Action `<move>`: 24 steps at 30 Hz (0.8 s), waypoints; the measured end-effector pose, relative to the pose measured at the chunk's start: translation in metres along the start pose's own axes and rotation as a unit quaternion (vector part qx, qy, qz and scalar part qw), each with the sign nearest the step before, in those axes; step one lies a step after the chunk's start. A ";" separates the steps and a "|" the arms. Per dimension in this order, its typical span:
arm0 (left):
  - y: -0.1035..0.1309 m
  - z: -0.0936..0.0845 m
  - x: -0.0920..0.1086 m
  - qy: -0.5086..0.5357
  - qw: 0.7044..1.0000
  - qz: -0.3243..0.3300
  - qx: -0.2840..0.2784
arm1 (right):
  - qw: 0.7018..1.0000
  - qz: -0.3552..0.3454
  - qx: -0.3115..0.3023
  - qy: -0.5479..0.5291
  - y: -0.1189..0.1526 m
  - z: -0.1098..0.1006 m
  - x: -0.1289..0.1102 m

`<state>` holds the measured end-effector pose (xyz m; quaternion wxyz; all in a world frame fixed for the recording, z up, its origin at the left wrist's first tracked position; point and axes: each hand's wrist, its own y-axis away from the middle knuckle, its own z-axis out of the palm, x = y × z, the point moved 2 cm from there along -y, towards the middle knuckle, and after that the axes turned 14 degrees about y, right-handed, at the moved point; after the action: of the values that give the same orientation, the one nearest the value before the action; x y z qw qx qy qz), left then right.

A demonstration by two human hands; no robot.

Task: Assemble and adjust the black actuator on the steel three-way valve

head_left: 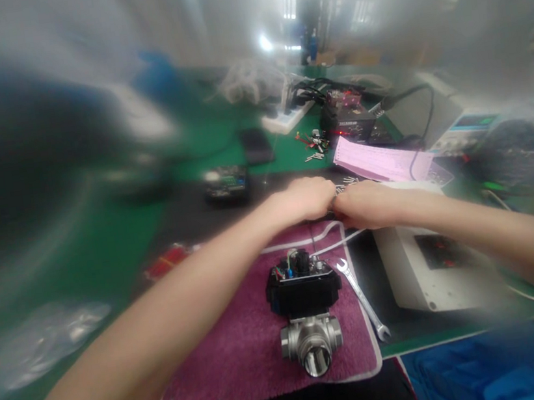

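Observation:
My left hand (313,198) and my right hand (363,205) meet beyond the far edge of a purple towel (209,358). Both are closed, knuckles towards me; a small dark bit shows between them, too little to name. Just behind the hands lie several small metal screws or pins (347,181). Nearer me on the towel stands a valve with a steel three-way body (312,341) and a black actuator housing (303,293), its top uncovered over wires and small parts. A white cable (339,241) runs behind it. An open-ended wrench (365,302) lies along the towel's right edge.
On the right sits a pale box (407,273) with a dark panel. Pink paper (380,160), loose metal parts (314,156), a power strip (288,117) and a black device (348,123) are farther back. Left of centre lies a circuit board unit (227,184).

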<state>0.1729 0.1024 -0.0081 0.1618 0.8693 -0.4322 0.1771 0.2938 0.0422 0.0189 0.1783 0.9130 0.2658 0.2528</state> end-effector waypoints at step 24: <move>0.270 0.029 0.029 0.350 0.872 -0.112 0.323 | 0.999 0.012 -0.025 -0.024 0.004 -0.005 -0.007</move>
<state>-0.0243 -0.0856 0.0143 0.0313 0.7965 -0.1660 0.5806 0.2873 0.0352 0.0223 0.2043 0.9172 0.2443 0.2393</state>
